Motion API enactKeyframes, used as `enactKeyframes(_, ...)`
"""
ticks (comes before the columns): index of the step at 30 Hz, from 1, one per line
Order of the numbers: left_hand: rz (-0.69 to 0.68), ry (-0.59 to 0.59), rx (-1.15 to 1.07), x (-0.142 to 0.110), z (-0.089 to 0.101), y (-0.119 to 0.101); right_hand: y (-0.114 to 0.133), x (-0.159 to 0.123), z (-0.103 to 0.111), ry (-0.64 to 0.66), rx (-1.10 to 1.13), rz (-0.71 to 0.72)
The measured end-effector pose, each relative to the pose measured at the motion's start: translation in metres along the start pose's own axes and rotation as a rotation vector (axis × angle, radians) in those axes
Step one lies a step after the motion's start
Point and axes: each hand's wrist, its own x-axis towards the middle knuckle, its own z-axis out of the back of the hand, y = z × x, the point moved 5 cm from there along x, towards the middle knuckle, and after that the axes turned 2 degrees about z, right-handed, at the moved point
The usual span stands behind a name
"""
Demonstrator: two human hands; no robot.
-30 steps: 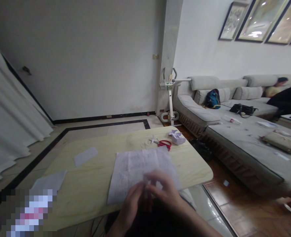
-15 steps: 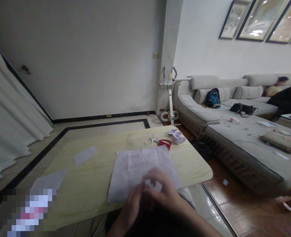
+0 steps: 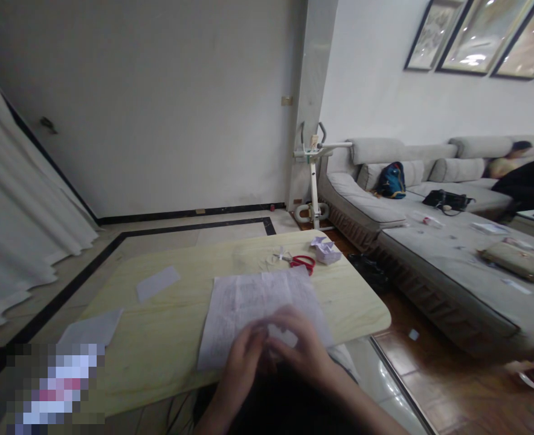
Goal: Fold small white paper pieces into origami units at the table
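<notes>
Both hands meet above the near edge of a large creased sheet of paper (image 3: 253, 296) with faint print. The fingertips of my left hand (image 3: 245, 350) are bent in against those of my right hand (image 3: 301, 338). Between thumb and curled fingers of the right hand, a gap shows pale paper. Whatever the pinched fingers hold is hidden and blurred. Beyond the sheet lie red-handled scissors (image 3: 302, 263), with thin pale scraps (image 3: 269, 260) by their blades. A folded paper piece (image 3: 328, 251) sits near the far right corner.
The pale wooden table (image 3: 158, 344) carries a small paper slip (image 3: 158, 283) and another white sheet (image 3: 92, 328) on the left. A pixelated patch covers the lower left. Right of the table stands a grey sofa (image 3: 434, 260) with bags and a person (image 3: 527, 175); exercise equipment (image 3: 313, 181) stands behind.
My left hand has risen slightly, and its fingers now reach up closer to the right hand's fingertips. The right hand's fingers have shifted a little. Things on the table stay in place.
</notes>
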Motion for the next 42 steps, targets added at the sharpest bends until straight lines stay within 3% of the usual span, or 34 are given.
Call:
enactKeyframes(5,0.005,-0.032,-0.067,0.004,0.006,-0.002,-0.004,-0.001,-0.003,0.024,-0.053,0.012)
enactKeyframes(14,0.041,-0.029,-0.250,0.009,0.011,0.020,-0.005,0.000,0.004,-0.035,-0.152,0.055)
enactKeyframes(20,0.050,-0.043,-0.330,0.012,0.013,0.024,-0.004,-0.001,0.001,0.015,-0.169,0.060)
enactKeyframes(30,0.124,-0.048,-0.570,0.012,0.004,0.024,-0.015,-0.005,0.001,0.033,-0.158,0.073)
enactKeyframes(33,0.181,0.026,-0.664,0.010,-0.002,0.026,-0.016,-0.005,0.000,0.043,-0.117,0.061)
enactKeyframes(38,0.288,0.260,-0.903,0.007,-0.017,0.019,-0.018,-0.007,0.002,0.017,-0.092,0.035)
enactKeyframes(42,0.268,0.295,-0.888,0.007,-0.018,0.018,-0.020,-0.006,0.004,-0.011,-0.042,0.020)
